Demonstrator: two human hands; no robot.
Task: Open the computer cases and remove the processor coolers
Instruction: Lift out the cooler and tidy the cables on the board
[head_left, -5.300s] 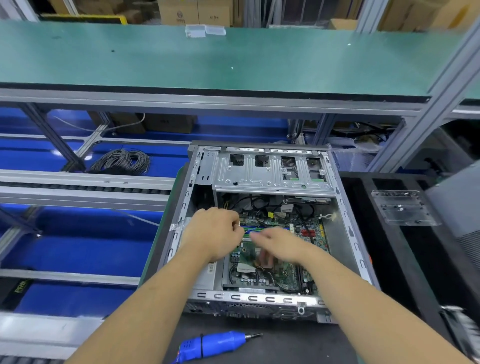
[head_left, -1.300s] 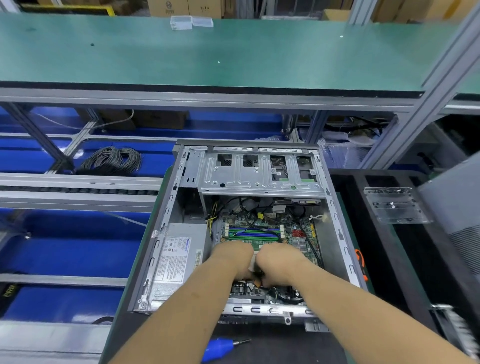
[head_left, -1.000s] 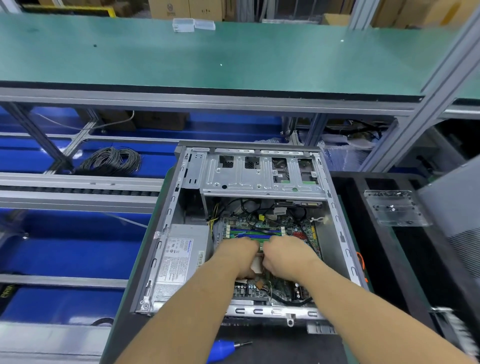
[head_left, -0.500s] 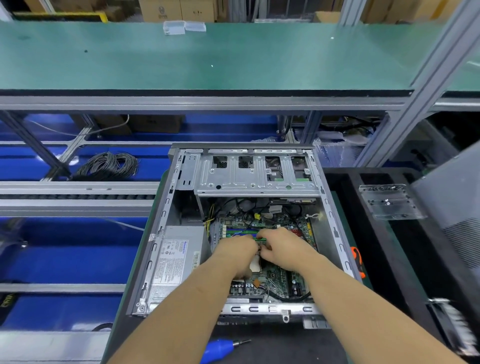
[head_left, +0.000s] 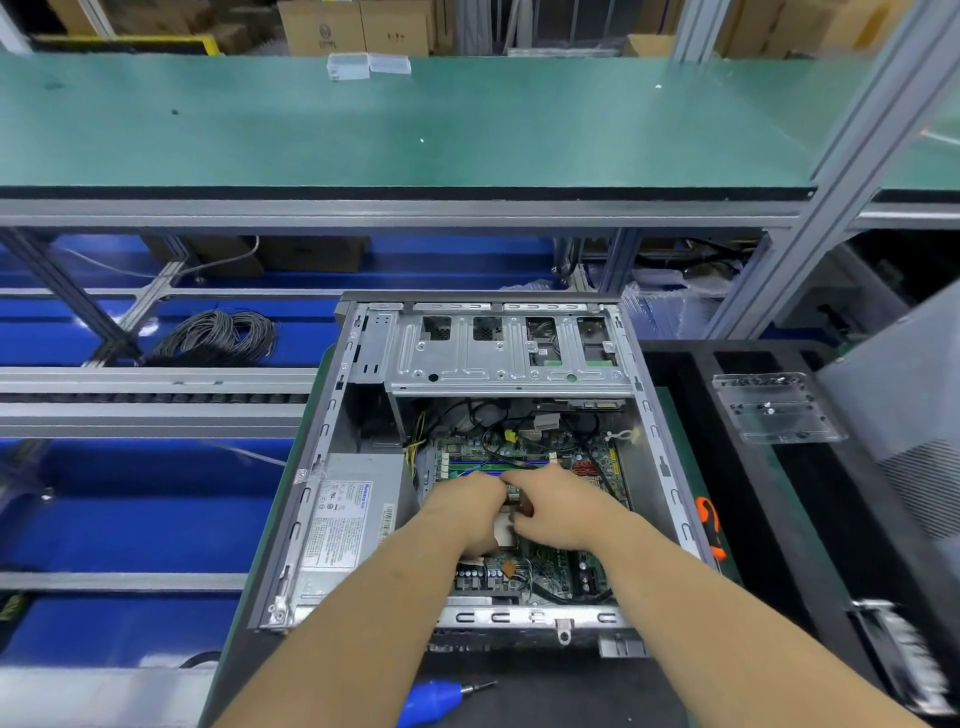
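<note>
Open computer case (head_left: 485, 358) lying on its side on the dark bench, motherboard (head_left: 545, 566) exposed; left hand (head_left: 462, 514) and right hand (head_left: 558, 512) meet over the board's centre, fingers curled downward, what they hold hidden; no cooler distinguishable beneath them. Power supply (head_left: 345, 514) just left of the hands; blue screwdriver (head_left: 436, 699) near the case's front edge.

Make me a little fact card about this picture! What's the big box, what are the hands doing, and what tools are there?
Big box: open computer case, lying flat
Inside: green motherboard, grey power supply
Left hand: over the motherboard's middle
Right hand: beside it, touching
What they hold: hidden
Tool: blue screwdriver in front of the case
Far off: coiled cables
</note>
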